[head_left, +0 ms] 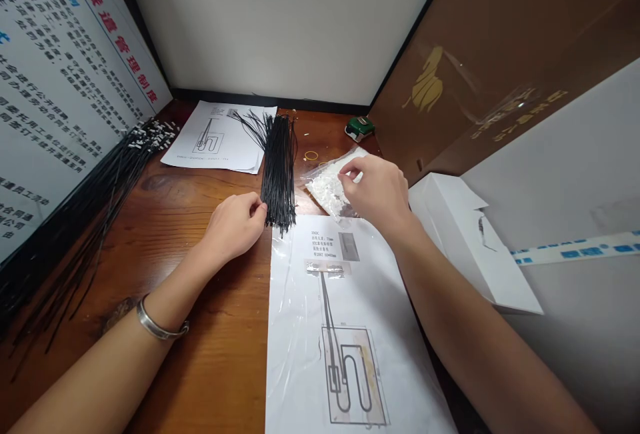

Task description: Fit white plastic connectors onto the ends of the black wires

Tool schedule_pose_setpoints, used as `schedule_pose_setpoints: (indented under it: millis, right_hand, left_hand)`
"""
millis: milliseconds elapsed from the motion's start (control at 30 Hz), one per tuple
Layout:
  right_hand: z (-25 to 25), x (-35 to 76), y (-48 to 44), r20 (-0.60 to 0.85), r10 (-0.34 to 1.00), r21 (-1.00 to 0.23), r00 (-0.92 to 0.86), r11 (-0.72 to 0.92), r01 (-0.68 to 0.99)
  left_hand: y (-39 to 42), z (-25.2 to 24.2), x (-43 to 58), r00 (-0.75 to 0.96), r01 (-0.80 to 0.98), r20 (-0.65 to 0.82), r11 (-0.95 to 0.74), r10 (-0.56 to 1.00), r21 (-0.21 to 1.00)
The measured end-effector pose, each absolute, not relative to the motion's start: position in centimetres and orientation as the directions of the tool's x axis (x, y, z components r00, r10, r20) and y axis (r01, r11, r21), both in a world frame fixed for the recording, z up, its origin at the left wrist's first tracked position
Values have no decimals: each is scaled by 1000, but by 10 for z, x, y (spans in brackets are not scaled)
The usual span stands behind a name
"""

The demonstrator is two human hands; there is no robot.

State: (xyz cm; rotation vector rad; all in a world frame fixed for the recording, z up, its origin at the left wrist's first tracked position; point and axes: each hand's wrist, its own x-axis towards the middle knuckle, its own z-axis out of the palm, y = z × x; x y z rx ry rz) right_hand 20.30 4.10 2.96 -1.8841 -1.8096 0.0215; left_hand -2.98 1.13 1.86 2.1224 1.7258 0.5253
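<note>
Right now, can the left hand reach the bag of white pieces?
Probably yes, if the left hand clears the intervening black wire bundle; the right hand covers only part of the plastic bag.

The wire bundle (pixel 280 171) is black, the bagged pieces (pixel 324 189) white. The bench (pixel 225 381) shows orange-brown wood grain; the tape measure (pixel 359 129) is green and black, the carton (pixel 470 27) brown with gold markings.

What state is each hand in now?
Left hand: curled at the black wires; hold unclear.
Right hand: pinched over the bag of white pieces; hold unclear.
</note>
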Motion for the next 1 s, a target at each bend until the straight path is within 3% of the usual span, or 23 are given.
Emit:
schedule_pose_setpoints:
  millis: [133,233,300,467,633,867,1000]
  right_hand:
    - [19,180,33,442,896,-558,44,236,796]
    - [0,152,23,396,918,-782,34,318,536]
    - [-11,137,17,416,909,-841,14,378,387]
    - [-22,121,9,646,757,-680,-103,631,373]
    - [-22,125,9,709,698,-644,-98,698,312]
    - [-21,130,4,829,528,-455,-184,829,326]
    - [-23,127,-3,827,409,-337,-386,910,243]
  left_hand:
    - [10,18,-28,157,811,74,-171,985,559]
    - [5,16,-28,143,740,92,-168,985,651]
    - [0,15,-29,157,681,118,-194,981,706]
    - [-14,13,-30,235,509,196,-292,952,809]
    - [-17,11,-28,327,464,259,-393,909,794]
    - [-11,4,-31,93,333,226,-244,970,911]
    - [-9,3,-31,164,320,145,-192,976,928]
